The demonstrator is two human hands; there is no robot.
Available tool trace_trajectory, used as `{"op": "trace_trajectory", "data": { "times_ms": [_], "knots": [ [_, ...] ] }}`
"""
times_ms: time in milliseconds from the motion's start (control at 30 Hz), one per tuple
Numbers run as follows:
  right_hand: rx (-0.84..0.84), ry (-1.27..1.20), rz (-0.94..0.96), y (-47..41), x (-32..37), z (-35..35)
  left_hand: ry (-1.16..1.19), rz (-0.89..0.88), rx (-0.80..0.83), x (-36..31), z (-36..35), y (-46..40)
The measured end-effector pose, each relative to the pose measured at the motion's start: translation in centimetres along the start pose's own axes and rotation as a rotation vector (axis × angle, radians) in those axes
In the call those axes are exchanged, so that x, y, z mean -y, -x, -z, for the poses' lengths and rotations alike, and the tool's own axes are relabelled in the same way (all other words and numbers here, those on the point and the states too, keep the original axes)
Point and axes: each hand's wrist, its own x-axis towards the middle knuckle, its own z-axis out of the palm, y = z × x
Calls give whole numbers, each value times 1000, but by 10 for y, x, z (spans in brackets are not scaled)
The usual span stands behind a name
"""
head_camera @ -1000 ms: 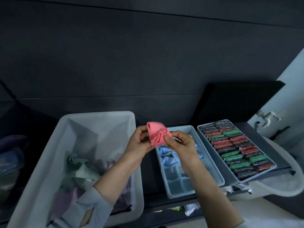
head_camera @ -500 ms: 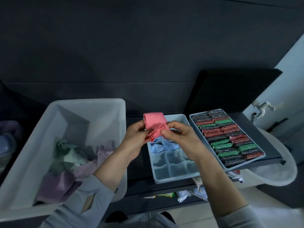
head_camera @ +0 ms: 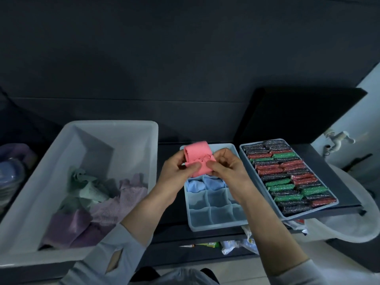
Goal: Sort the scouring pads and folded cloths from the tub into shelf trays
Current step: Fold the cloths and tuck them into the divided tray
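Observation:
A folded pink cloth is held up over the far end of the blue divided tray. My left hand grips its left side and my right hand pinches its right side. Two light blue folded cloths sit in the tray's middle cells; the near cells hold nothing. To the right, a second blue tray is packed with several red, green and black scouring pads. The white tub on the left holds loose green and purple cloths.
Both trays rest on a dark shelf against a dark wall. A white basin and a tap lie at the right. Packets show on the level below. A blue and purple bundle sits at the far left.
The pink cloth stays between both hands; the fingers have shifted on it, folding it tighter. The camera view has drifted, with the tub and trays showing more fully.

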Motion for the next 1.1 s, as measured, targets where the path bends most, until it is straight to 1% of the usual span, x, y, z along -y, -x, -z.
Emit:
{"op": "trace_trajectory", "data": {
  "times_ms": [33, 100, 200, 300, 367, 433, 500, 633, 733, 800, 867, 933, 1000, 1100],
  "knots": [
    [14, -21, -44, -1, -1, 3, 4, -2, -17, 1, 0, -1],
    [64, -45, -124, -3, -2, 9, 12, -1, 1, 3, 1, -1],
    [160, -124, -125, -3, -4, 15, -3, 6, 36, 3, 2, 1],
    [209, -188, -117, -1, -6, 17, -21, 28, 28, 3, -2, 1],
    [249, -187, -141, -1, -6, 20, -38, 44, 18, 5, -4, 1],
    [276, -188, -199, -1, -4, 25, -95, 24, 23, 10, -3, 0],
    [315, -118, -249, -2, -2, 32, -191, -25, 27, 17, 0, -1],
    [408, 209, -279, 0, -13, 48, -379, -89, 25, 28, 0, 6],
    [412, 319, -317, 7, -29, 48, -477, -136, 8, 43, -1, 20],
    [409, 331, -338, 12, -40, 43, -605, -201, 3, 61, -2, 27],
    [385, 289, -359, 14, -52, 37, -708, -222, -10, 75, -4, 31],
    [328, 214, -382, 16, -56, 31, -708, -172, -47, 79, -6, 33],
    [272, 106, -383, 16, -55, 31, -663, -182, -60, 76, -6, 33],
    [291, 67, -333, 17, -46, 34, -555, -201, -24, 71, -5, 33]
  ]
}}
